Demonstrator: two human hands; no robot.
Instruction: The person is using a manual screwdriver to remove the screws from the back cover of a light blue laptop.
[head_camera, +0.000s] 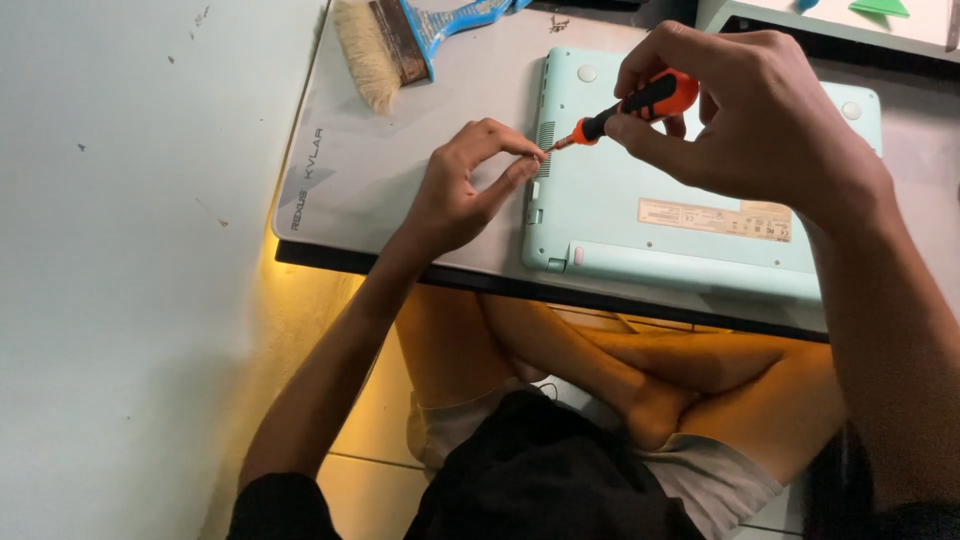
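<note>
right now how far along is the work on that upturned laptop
Done so far: the mint-green laptop lies bottom side up on the grey mat, its base cover still in place. In hand: the right hand holds an orange-and-black screwdriver, tip by the side vent, where the left hand's fingertips pinch. Left: I cannot tell how many screws remain. A brush lies aside.

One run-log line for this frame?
right hand: grips orange-black screwdriver | left hand: fingertips at tip | laptop: mint, underside up, on desk mat | brush: behind
</note>
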